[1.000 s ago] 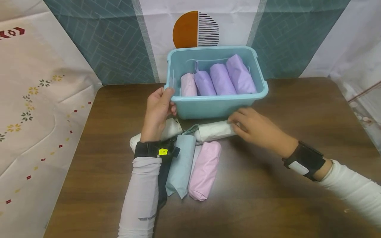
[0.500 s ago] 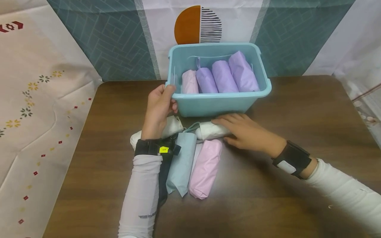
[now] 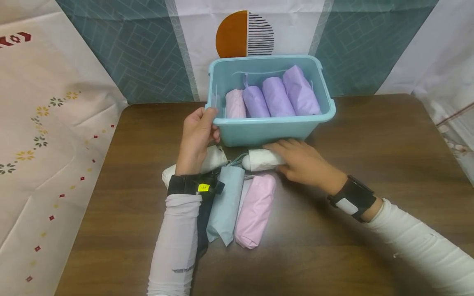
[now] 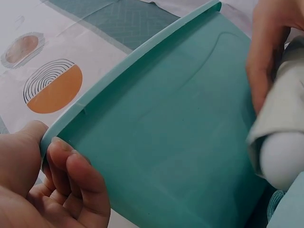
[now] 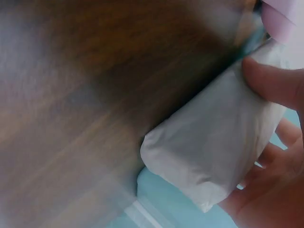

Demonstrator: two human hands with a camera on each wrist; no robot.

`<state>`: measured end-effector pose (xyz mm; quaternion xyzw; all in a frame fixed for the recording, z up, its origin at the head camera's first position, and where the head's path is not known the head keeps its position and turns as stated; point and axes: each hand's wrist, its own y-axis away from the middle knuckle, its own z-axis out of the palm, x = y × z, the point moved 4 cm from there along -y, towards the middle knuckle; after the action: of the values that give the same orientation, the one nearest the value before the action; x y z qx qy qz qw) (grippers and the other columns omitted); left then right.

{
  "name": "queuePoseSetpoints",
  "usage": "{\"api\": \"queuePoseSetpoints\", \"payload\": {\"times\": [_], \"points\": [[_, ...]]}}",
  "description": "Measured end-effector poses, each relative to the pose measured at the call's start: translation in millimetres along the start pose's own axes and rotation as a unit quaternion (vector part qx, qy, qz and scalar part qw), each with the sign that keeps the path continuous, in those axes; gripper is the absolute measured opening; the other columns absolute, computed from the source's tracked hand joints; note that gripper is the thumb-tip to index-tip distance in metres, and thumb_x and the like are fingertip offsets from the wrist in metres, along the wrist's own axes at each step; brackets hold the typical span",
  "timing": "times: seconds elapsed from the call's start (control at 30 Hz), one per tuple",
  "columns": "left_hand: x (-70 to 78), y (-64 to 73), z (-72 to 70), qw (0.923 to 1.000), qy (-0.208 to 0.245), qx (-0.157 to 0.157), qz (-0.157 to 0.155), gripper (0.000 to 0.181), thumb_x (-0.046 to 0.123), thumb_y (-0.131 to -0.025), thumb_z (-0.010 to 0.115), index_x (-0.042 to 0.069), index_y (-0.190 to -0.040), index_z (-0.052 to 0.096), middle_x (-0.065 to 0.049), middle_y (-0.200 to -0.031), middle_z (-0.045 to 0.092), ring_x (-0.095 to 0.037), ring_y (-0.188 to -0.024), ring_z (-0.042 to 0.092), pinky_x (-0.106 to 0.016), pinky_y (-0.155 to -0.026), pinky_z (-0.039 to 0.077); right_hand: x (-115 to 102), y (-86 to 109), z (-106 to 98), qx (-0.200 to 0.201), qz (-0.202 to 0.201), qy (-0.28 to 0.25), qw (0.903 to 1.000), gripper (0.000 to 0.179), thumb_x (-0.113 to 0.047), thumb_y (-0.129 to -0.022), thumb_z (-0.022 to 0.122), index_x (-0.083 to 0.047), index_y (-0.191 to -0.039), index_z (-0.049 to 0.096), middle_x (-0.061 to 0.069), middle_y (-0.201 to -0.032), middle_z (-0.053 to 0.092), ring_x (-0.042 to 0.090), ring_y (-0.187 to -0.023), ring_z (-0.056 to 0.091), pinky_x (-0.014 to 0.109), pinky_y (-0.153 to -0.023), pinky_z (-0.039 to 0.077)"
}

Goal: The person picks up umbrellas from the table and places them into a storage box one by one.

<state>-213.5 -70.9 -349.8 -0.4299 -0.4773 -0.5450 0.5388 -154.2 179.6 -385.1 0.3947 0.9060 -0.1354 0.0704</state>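
Note:
My left hand (image 3: pixel 195 137) holds the left front corner of a light blue plastic bin (image 3: pixel 264 132), thumb over the rim and fingers curled beneath it in the left wrist view. With my right hand (image 3: pixel 305 164) I grip a folded umbrella in a white sleeve (image 3: pixel 262 159) lying along the bin's front. The right wrist view has my thumb (image 5: pixel 273 85) on one side of the white sleeve (image 5: pixel 204 133) and the fingers on the other. Its rounded white end (image 4: pixel 283 159) pokes out toward the left. Inside the bin stand a pale pink umbrella (image 3: pixel 235 105) and several purple ones (image 3: pixel 278 98).
In front of the bin lie a light blue sleeved umbrella (image 3: pixel 226 205), a pink one (image 3: pixel 255 211) and a white one (image 3: pixel 214 159) partly behind my left wrist. A dark one (image 3: pixel 203 230) shows beside my left forearm. A patterned cloth (image 3: pixel 148 53) hangs behind the wooden table (image 3: pixel 333 255).
My right hand has slid left along the white umbrella from its right end and now has thumb and fingers around it. My left hand keeps its hold on the bin.

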Motion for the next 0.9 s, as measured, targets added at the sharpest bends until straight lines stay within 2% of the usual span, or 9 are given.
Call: {"api": "queuePoseSetpoints", "payload": {"times": [0.17, 0.37, 0.47, 0.6, 0.7, 0.9], "points": [[-0.8, -0.1, -1.0, 1.0, -0.001, 0.0, 0.002, 0.021, 0.02, -0.093, 0.057, 0.002, -0.086, 0.049, -0.007, -0.068, 0.042, -0.017, -0.049, 0.042, -0.027, -0.048, 0.04, 2, 2.3, -4, 0.02, 0.039, -0.017, 0.9989, 0.068, -0.024, -0.082, 0.073, -0.017, -0.143, 0.044, 0.005, -0.124, 0.053, 0.025, -0.108, 0.051, 0.044, -0.087, 0.044], [-1.0, -0.3, -1.4, 1.0, -0.01, 0.001, -0.001, 0.022, 0.021, -0.094, 0.056, 0.001, -0.087, 0.05, -0.008, -0.068, 0.043, -0.017, -0.05, 0.043, -0.027, -0.049, 0.041, 2, 14.6, -9, 0.044, 0.084, -0.048, 0.9943, 0.078, -0.029, -0.078, 0.075, -0.021, -0.147, 0.039, 0.003, -0.131, 0.049, 0.022, -0.113, 0.047, 0.046, -0.08, 0.046], [-0.6, -0.3, -0.9, 0.9999, -0.015, 0.002, 0.0, 0.022, 0.022, -0.094, 0.056, 0.001, -0.088, 0.05, -0.008, -0.068, 0.043, -0.017, -0.05, 0.044, -0.027, -0.049, 0.042, 3, 22.4, -11, 0.055, 0.099, -0.054, 0.9921, 0.077, -0.028, -0.075, 0.076, -0.023, -0.144, 0.043, -0.001, -0.129, 0.048, 0.019, -0.113, 0.046, 0.043, -0.077, 0.047], [-0.3, -0.4, 0.1, 0.9999, -0.01, 0.003, -0.002, 0.02, 0.021, -0.093, 0.056, 0.002, -0.087, 0.05, -0.007, -0.067, 0.043, -0.015, -0.05, 0.043, -0.027, -0.048, 0.04, 6, 30.7, -15, 0.079, 0.113, -0.077, 0.9875, 0.066, -0.025, -0.073, 0.078, -0.024, -0.134, 0.053, -0.006, -0.123, 0.049, 0.016, -0.111, 0.046, 0.04, -0.08, 0.044], [-0.5, 0.0, 0.5, 1.0, -0.006, 0.004, -0.005, 0.02, 0.02, -0.093, 0.056, 0.002, -0.086, 0.05, -0.006, -0.066, 0.042, -0.015, -0.049, 0.042, -0.027, -0.048, 0.039, 9, 36.1, -20, 0.104, 0.119, -0.104, 0.982, 0.06, -0.021, -0.072, 0.079, -0.022, -0.127, 0.056, -0.007, -0.12, 0.05, 0.015, -0.109, 0.047, 0.038, -0.084, 0.041], [-0.8, 0.9, 0.5, 1.0, -0.005, 0.004, -0.007, 0.021, 0.021, -0.093, 0.056, 0.002, -0.086, 0.05, -0.006, -0.066, 0.042, -0.015, -0.05, 0.042, -0.026, -0.048, 0.039, 15, 49.4, -28, 0.142, 0.126, -0.146, 0.9709, 0.06, -0.019, -0.074, 0.081, -0.017, -0.128, 0.054, -0.005, -0.119, 0.051, 0.013, -0.108, 0.049, 0.036, -0.091, 0.04]]}}
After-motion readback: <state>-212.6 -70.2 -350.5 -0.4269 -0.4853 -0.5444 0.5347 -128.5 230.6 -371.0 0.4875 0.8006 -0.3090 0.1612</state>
